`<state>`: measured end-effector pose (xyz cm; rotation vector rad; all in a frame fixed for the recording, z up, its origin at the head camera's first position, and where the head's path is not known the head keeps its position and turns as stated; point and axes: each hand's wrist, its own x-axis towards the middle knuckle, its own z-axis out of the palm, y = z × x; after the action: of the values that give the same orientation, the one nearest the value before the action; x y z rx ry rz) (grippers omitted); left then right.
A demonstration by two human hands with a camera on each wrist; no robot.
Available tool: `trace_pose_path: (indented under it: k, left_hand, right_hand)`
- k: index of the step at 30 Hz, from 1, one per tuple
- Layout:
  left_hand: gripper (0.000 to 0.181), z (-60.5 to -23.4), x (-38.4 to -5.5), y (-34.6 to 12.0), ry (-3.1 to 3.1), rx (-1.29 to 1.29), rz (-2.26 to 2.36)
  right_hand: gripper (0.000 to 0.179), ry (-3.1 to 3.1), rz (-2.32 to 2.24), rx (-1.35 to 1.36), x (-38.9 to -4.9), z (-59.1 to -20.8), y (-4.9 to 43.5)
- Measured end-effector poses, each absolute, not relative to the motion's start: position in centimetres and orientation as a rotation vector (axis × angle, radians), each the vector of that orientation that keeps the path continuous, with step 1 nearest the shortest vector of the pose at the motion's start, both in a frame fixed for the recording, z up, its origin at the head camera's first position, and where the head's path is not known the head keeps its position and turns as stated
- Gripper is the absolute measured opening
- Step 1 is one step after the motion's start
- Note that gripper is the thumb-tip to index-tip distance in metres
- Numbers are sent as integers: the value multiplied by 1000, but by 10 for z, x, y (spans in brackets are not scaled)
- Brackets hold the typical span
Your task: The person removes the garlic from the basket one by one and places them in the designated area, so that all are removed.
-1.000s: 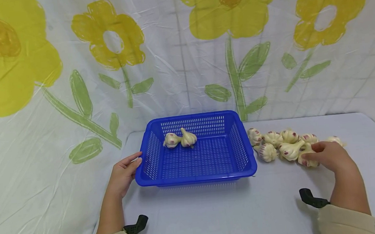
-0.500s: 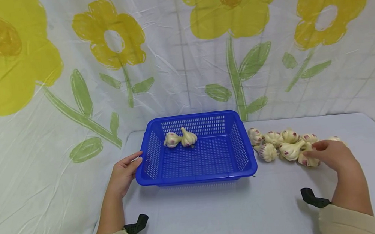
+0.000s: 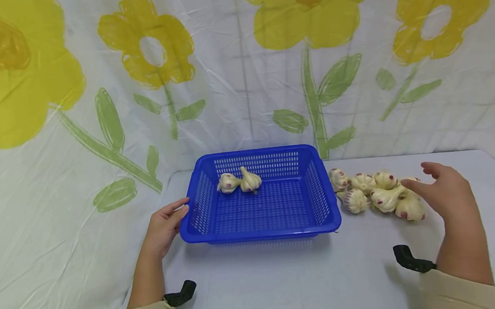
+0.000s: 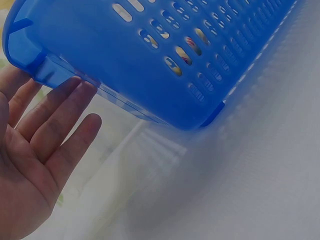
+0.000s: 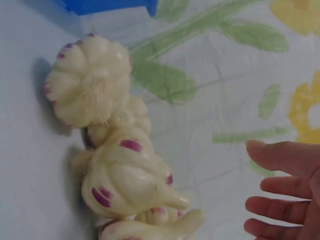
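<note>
My left hand (image 3: 165,227) touches the left rim of a blue plastic basket (image 3: 260,235) with its fingertips. In the left wrist view, relaxed fingers (image 4: 55,120) lie against the basket's outer end. Two garlic bulbs (image 3: 250,180) with purple marks sit inside at the back left. My right hand (image 3: 450,192) hovers just above the right end of a cluster of garlic bulbs (image 3: 386,198), thumb and fingers spread apart. Nothing is between them. The right wrist view has the fingers (image 5: 280,207) apart from the bulbs (image 5: 130,175).
The white-covered table (image 3: 296,284) carries the basket in the middle and the bulbs right beside it. Behind hangs a white curtain (image 3: 224,102) printed with yellow flowers. Each wrist bears a black camera mount (image 3: 412,259).
My right hand has moved up off the front right garlic bulb, and its fingers have spread. The bulb lies among the others. My left hand stays at the basket rim.
</note>
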<state>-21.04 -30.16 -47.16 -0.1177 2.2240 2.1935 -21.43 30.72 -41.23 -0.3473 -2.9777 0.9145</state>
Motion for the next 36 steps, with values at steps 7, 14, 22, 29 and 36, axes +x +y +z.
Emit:
trace_pose_path:
  k: [7,14,22,29,36]
  left_hand:
    - [31,-467,-209,-300,2261,-129,2165]
    - [43,-465,-208,-297,2292,-158,2159]
    - [47,-465,-209,-296,2339,-149,2113]
    - [49,-464,-209,-298,2378,-124,2068]
    - [53,-465,-209,-297,2394,-114,2034]
  right_hand:
    - [88,-2923,924,-82,-227,-401,259]
    - [76,-2901,917,173,-239,-387,192]
    - [67,-2895,943,380,-255,-379,142]
    - [62,-2882,948,547,-267,-376,100]
    - [61,-2906,1055,676,-275,-374,55]
